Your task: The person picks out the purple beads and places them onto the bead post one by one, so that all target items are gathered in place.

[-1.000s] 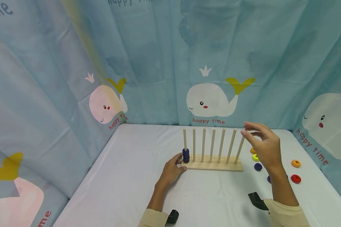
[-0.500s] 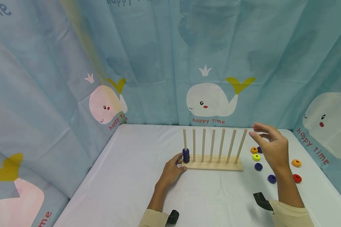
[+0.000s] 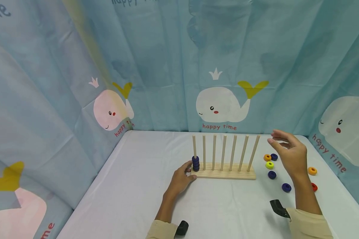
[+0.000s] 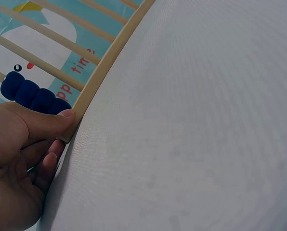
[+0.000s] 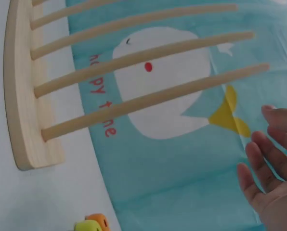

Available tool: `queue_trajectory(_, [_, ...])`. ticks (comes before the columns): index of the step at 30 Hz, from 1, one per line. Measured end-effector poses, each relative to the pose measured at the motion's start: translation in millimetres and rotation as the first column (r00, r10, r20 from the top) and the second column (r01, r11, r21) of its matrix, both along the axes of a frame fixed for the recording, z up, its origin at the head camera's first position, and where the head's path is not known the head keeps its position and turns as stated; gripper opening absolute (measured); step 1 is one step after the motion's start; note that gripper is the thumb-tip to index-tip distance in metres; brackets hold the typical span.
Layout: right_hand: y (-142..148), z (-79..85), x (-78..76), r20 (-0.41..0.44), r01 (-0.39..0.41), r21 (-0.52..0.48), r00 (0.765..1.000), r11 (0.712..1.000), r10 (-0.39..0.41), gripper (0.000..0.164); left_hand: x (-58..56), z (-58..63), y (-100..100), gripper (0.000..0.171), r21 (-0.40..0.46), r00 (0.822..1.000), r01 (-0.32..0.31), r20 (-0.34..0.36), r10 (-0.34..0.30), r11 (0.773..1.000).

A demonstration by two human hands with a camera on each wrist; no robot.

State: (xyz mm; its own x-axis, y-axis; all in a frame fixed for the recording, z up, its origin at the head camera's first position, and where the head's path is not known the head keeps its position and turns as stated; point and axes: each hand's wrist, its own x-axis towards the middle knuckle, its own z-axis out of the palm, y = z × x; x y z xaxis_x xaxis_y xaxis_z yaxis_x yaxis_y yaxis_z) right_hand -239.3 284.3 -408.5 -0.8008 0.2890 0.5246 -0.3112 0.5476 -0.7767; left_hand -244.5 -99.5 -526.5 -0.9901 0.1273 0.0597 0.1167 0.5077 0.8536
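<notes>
A wooden peg stand (image 3: 224, 175) stands on the white table, with a row of several upright pegs (image 3: 234, 154). Dark blue beads (image 3: 195, 164) are stacked on its leftmost peg; the other pegs carry none. My left hand (image 3: 180, 181) grips the left end of the base, and in the left wrist view its thumb (image 4: 54, 122) lies on the edge just under the blue stack. Raised in the air to the right of the stand, my right hand (image 3: 291, 157) has loosely bent fingers and holds nothing. The right wrist view shows its fingers (image 5: 264, 166) apart, beyond the peg tips.
Right of the stand lie loose beads: an orange one (image 3: 267, 158), a yellow one (image 3: 269, 165), blue ones (image 3: 286, 188) and another orange one (image 3: 312, 171). My right forearm partly covers a red bead (image 3: 314, 187). A whale-print curtain (image 3: 167, 66) hangs behind the table.
My right hand has moved right, away from the rightmost peg, uncovering blue beads and partly covering the red one. My left hand keeps its grip on the base.
</notes>
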Motion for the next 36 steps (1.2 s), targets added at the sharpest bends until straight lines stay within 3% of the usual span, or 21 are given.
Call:
queue_trajectory(9, [15,-18.2,-9.5,0.151,0.015,0.031,0.988,0.999,-0.019,0.055,-1.4,-0.9,0,0.067,-0.007,1.000,-0.004,-0.002,0.004,1.000])
queue_trajectory(19, [26,-33.6,-14.2,0.231,0.031,0.068,0.972,0.997,-0.046,0.059,-1.2,-1.4,0,0.066,-0.010,1.000,-0.003,-0.003,0.003,1.000])
queue_trajectory(36, [54,-62.3,-23.0,0.461,-0.084,0.044,0.886,0.995,0.055,0.077,-2.2,-1.6,-1,0.066,-0.009,1.000,0.005,-0.005,-0.005,1.000])
